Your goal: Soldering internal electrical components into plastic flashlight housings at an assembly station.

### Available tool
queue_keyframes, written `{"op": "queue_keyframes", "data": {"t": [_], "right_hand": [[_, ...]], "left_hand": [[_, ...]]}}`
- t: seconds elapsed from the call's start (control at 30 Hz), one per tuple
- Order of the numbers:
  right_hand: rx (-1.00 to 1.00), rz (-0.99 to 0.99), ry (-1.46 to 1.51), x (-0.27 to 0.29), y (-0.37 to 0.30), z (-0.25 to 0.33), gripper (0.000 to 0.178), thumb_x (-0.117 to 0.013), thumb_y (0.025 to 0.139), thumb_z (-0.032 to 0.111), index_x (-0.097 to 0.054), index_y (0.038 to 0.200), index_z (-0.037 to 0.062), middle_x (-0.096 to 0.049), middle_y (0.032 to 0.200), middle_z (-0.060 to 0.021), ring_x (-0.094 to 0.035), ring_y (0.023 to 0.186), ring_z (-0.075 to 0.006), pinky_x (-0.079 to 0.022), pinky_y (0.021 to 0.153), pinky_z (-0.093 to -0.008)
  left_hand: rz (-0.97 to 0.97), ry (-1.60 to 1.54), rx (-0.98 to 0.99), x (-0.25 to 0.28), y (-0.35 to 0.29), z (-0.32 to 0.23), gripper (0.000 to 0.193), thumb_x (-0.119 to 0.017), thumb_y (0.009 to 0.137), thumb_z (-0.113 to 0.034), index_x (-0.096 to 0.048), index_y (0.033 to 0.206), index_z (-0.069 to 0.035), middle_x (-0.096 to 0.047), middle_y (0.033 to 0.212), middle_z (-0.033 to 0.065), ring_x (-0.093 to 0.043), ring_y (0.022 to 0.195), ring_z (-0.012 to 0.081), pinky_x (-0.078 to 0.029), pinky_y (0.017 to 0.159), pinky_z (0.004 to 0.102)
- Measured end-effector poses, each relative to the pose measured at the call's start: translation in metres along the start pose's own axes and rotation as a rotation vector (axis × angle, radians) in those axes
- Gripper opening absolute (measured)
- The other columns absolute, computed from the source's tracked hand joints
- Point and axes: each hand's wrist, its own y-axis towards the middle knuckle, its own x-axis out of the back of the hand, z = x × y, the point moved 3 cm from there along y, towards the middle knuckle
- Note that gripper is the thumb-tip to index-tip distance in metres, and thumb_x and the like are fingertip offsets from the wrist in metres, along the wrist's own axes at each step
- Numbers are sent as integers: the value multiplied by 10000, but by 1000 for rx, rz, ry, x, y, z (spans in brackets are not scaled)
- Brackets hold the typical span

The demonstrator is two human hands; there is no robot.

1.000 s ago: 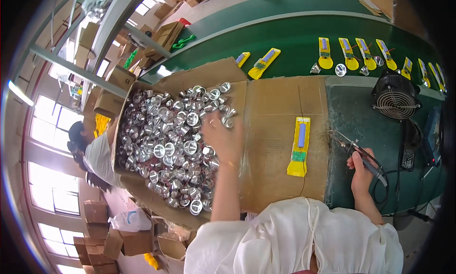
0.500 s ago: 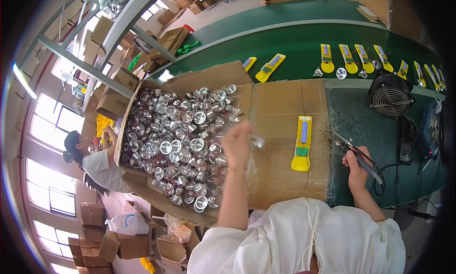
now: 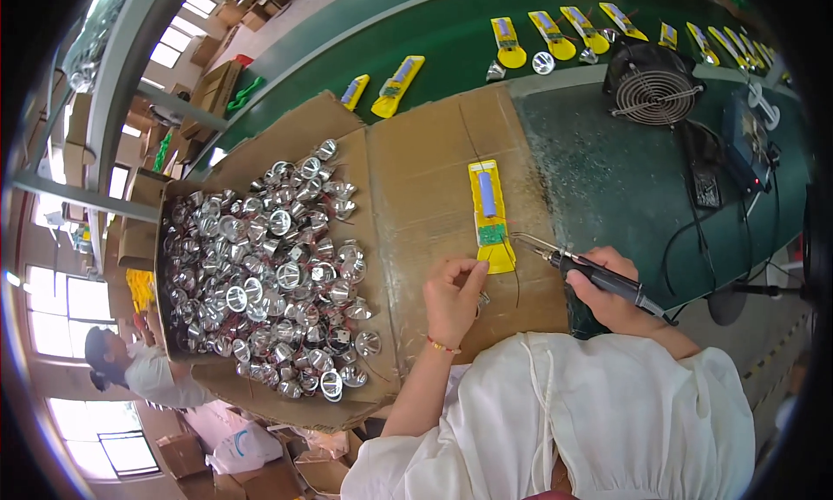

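On the cardboard sheet (image 3: pixel 425 188) lies a yellow plastic housing (image 3: pixel 497 259), holding a blue-violet cylindrical cell (image 3: pixel 487 194) and a small green circuit board (image 3: pixel 492 234). My left hand (image 3: pixel 453 300) is closed beside the housing's wide lower end. A shiny reflector cup (image 3: pixel 483 302) shows partly beneath its fingers; thumb and forefinger pinch near the board. In my right hand (image 3: pixel 612 292) is a soldering iron (image 3: pixel 620 285), its handle gripped by closed fingers. The iron's bent metal tip points left, at the board's right edge; whether it touches cannot be told.
A cardboard box (image 3: pixel 382 344) full of reflector cups (image 3: pixel 288 275) stands left. Several yellow housings (image 3: pixel 508 45) line the green bench beyond. A black fan (image 3: pixel 655 92) and a blue soldering station (image 3: pixel 746 140) with cables sit right. Another person (image 3: pixel 139 366) works at far left.
My left hand has come from the box of reflector cups to the housing's lower end. The right hand has brought the iron's tip left to the board. The whole view has shifted.
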Motion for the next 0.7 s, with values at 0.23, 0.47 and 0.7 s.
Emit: {"op": "queue_keyframes", "data": {"t": [0.23, 0.47, 0.7], "right_hand": [[-29, 15, 34, -8, 0, -3, 132, -656, 783, 114, -566, 807, 20, -591, 619, -48, -558, 523, -97, -420, 470, -244], [26, 13, -28, -18, 6, -1, 133, -658, 781, 112, -566, 800, 19, -576, 598, -38, -526, 508, -72, -402, 460, -230], [-89, -31, 91, -18, 4, -5, 167, -651, 800, 140, -551, 831, 10, -582, 624, -29, -517, 542, -53, -410, 486, -225]], "left_hand": [[19, 0, 29, -6, 7, 1, 97, -655, 782, -61, -620, 779, 30, -570, 833, 83, -579, 649, 116, -465, 559, 235], [10, 72, 15, -8, 10, -1, 108, -666, 758, -66, -620, 754, 32, -580, 828, 109, -594, 679, 168, -490, 585, 265], [1, 103, -11, -8, 13, 2, 103, -660, 758, -56, -616, 742, 36, -582, 819, 113, -589, 654, 168, -500, 580, 259]]}}
